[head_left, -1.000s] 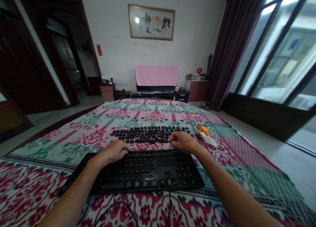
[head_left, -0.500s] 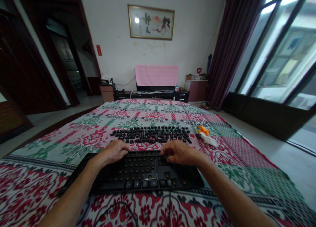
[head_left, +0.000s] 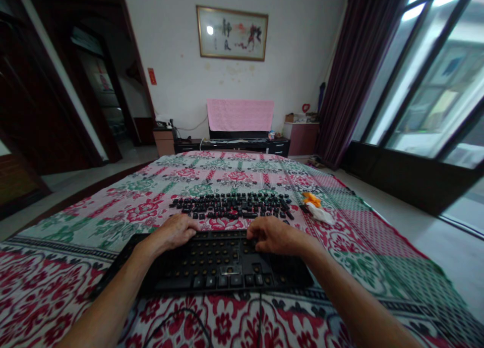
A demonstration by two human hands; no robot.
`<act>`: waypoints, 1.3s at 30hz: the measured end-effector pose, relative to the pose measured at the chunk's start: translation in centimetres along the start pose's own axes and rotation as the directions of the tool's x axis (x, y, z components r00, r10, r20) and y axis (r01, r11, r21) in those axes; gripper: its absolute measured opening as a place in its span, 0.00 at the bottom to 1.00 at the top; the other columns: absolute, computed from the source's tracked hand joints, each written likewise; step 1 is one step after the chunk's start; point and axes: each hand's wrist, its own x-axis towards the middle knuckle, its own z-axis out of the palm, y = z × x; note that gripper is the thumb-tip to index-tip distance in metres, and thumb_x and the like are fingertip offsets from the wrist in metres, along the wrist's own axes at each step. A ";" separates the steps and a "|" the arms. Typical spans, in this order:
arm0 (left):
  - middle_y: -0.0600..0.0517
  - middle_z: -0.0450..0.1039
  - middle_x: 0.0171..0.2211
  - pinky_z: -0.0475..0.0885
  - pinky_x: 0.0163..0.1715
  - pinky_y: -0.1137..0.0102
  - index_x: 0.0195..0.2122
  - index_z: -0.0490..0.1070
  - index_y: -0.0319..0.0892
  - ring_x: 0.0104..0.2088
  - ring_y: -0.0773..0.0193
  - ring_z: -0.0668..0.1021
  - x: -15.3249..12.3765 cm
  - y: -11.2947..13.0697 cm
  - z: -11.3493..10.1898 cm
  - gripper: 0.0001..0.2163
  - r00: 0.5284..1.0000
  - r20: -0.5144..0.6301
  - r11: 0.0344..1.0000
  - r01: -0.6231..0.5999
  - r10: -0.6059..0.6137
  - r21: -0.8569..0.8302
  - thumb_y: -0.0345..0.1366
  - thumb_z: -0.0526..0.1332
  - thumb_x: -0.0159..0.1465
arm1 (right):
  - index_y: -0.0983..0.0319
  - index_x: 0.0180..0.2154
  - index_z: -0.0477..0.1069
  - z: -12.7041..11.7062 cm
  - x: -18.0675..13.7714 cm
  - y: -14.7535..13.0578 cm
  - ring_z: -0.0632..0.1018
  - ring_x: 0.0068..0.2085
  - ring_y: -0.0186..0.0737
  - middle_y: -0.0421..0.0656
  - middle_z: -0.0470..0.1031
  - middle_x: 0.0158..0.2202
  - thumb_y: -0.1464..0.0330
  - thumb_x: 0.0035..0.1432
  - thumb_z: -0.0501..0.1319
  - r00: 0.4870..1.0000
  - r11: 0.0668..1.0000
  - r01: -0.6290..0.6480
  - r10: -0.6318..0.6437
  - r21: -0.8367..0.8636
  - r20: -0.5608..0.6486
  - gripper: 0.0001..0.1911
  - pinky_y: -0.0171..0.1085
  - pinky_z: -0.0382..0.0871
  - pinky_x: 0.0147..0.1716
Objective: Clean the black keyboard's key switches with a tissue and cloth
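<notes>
A black keyboard (head_left: 215, 254) lies in front of me, most of its key posts bare. Along its near edge, several keycaps (head_left: 223, 281) are in place. My left hand (head_left: 177, 232) holds the keyboard's far edge left of the middle, fingers bent over the rim. Over the far edge right of the middle, my right hand (head_left: 270, 234) has thumb and fingers pinched together, low against the keyboard. Whatever is between those fingertips is too dark and small to make out. Just beyond the keyboard, loose black keycaps (head_left: 230, 204) lie in rough rows.
A flowered cloth (head_left: 151, 186) covers the table. Right of the loose keycaps lie an orange item (head_left: 312, 198) and a crumpled white piece (head_left: 320, 214). A cable (head_left: 259, 312) runs from the keyboard towards me. Against the far wall stands a low cabinet (head_left: 242, 146) beneath a pink cloth (head_left: 240, 115).
</notes>
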 end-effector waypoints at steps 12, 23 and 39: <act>0.56 0.74 0.27 0.62 0.31 0.77 0.31 0.73 0.45 0.30 0.67 0.73 0.0 0.1 0.0 0.12 1.000 0.004 1.000 0.007 -0.007 0.007 0.32 0.51 0.52 | 0.62 0.36 0.69 -0.3 -0.5 -0.3 0.68 0.29 0.31 0.39 0.69 0.29 0.77 0.39 0.55 0.999 0.997 0.037 -0.035 -0.063 0.025 0.18 0.28 0.60 0.27; 0.55 0.74 0.27 0.62 0.31 0.77 0.31 0.73 0.45 0.30 0.67 0.73 0.0 -0.1 0.1 0.12 1.000 0.001 1.000 0.002 -0.002 -0.006 0.32 0.51 0.52 | 0.62 0.34 0.69 -0.5 -0.9 -0.3 0.66 0.26 0.30 0.37 0.68 0.26 0.75 0.40 0.57 0.999 0.994 -0.021 0.025 -0.104 0.032 0.14 0.28 0.56 0.23; 0.56 0.74 0.28 0.62 0.35 0.75 0.32 0.73 0.46 0.30 0.67 0.73 0.1 -0.3 0.1 0.12 1.000 0.014 1.000 -0.004 0.004 -0.015 0.33 0.51 0.53 | 0.63 0.36 0.69 -0.6 -1.1 -0.1 0.68 0.26 0.30 0.38 0.70 0.26 0.68 0.48 0.56 0.999 1.000 0.015 -0.015 0.000 0.041 0.11 0.28 0.57 0.24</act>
